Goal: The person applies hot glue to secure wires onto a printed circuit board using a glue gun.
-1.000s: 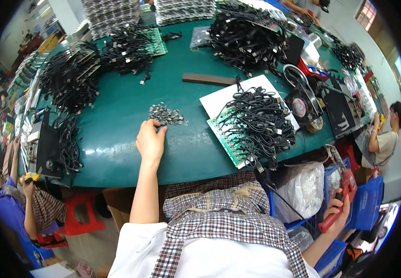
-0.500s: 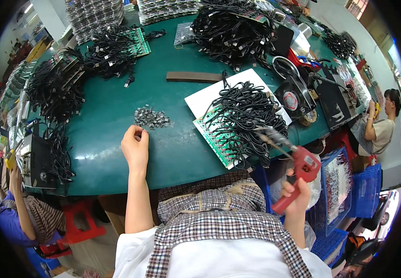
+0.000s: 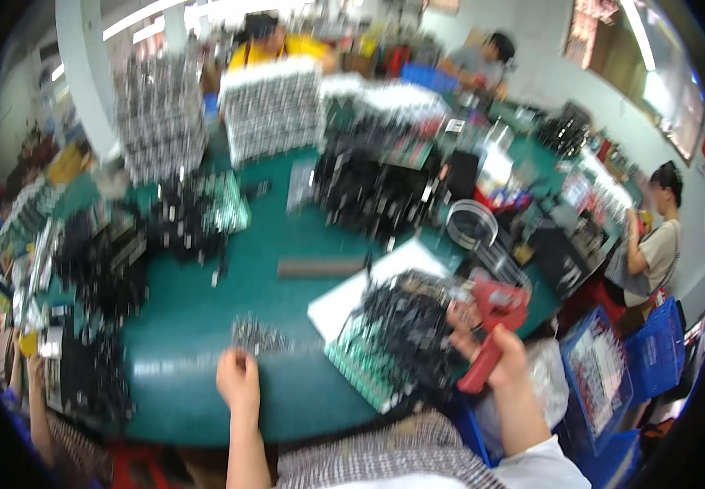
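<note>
Red soldering gun (image 3: pixel 502 305) has risen: stiff-looking, best held by its handle (image 3: pixel 480 367), as right hand (image 3: pixel 509 359) does; beyond left hand (image 3: pixel 238 380), contents unclear, lie small parts (image 3: pixel 259 335).

Red gun-shaped tool (image 3: pixel 500 305) — right grip (image 3: pixel 509 357)

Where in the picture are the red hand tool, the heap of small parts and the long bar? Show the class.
Red hand tool (image 3: pixel 502 305): head view, on its red body.
Heap of small parts (image 3: pixel 260 335): head view, on the heap's middle.
Long bar (image 3: pixel 321 267): head view, about midway along it.
</note>
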The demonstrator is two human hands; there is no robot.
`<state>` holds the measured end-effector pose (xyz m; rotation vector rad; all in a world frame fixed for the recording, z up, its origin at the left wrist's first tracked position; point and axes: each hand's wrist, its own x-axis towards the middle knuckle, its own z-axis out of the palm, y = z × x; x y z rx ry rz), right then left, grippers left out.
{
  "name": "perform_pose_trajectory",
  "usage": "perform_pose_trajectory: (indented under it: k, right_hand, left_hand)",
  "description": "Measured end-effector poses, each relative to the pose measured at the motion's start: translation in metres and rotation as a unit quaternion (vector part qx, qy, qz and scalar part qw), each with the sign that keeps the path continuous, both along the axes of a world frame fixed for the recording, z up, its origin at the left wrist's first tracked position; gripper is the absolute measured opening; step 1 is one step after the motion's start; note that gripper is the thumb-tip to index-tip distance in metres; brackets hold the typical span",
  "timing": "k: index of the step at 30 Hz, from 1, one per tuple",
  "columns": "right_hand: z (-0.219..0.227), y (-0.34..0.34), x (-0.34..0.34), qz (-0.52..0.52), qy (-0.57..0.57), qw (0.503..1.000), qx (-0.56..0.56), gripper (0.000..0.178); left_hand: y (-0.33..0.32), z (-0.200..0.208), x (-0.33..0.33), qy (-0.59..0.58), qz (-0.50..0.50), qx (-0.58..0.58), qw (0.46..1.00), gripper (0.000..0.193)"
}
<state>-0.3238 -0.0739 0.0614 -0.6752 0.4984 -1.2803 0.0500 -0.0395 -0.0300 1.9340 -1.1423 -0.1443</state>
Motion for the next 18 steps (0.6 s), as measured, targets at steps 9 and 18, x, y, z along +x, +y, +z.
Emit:
perform_pose_trajectory:
  k: [9,18]
  right_hand:
    - [-0.022,-0.052,0.023,0.143,-0.057,0.985,0.073,0.059]
    - [-0.025,-0.06,0.033,0.143,-0.009,0.985,0.094,0.05]
  left_hand:
    - [0.008,0.016,-0.026,-0.134,0.035,-0.075,0.988,0.02]
    - [0.01,0.006,-0.129,0.414,-0.244,0.062,0.875,0.058]
